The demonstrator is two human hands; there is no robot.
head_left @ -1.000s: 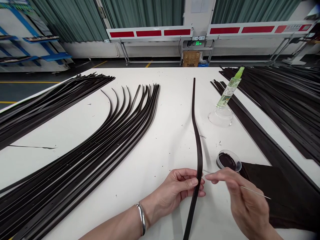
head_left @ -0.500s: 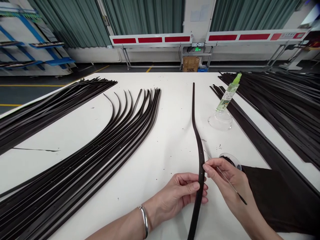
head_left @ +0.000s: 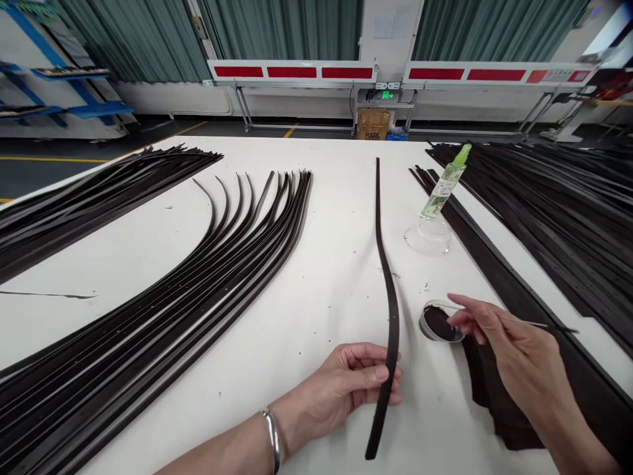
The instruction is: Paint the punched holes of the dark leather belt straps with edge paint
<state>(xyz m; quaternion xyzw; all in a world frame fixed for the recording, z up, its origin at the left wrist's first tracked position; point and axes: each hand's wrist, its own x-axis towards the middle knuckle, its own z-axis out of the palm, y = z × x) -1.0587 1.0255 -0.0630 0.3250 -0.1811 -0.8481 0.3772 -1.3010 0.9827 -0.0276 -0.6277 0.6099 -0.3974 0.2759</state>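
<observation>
A long, narrow black strap (head_left: 392, 310), leather-like, runs away from me, its near end raised off the table. My left hand (head_left: 359, 376) pinches it between thumb and fingers, close to that end. To the right, a small clear dish (head_left: 423, 324) holds a heap of tiny black pieces (head_left: 439, 322). My right hand (head_left: 514, 349) is over the dish's right side, fingertips down at the heap; whether they pinch a piece I cannot make out. Tucked in the same hand is a thin metal rod (head_left: 534, 324) with a dark end pointing right.
Many black straps (head_left: 198, 290) lie fanned out on the left, with another bundle (head_left: 123, 178) behind. A green spray bottle (head_left: 445, 187) stands tilted in a clear holder (head_left: 428, 239). Beyond it lie wide dark strips (head_left: 484, 251) and a large pile (head_left: 554, 211). Dark cloth (head_left: 504, 402) lies by my right forearm.
My right hand has left the strap and moved right to the dish, and the rod's dark end now points right. My left hand keeps its hold. The view has shifted slightly.
</observation>
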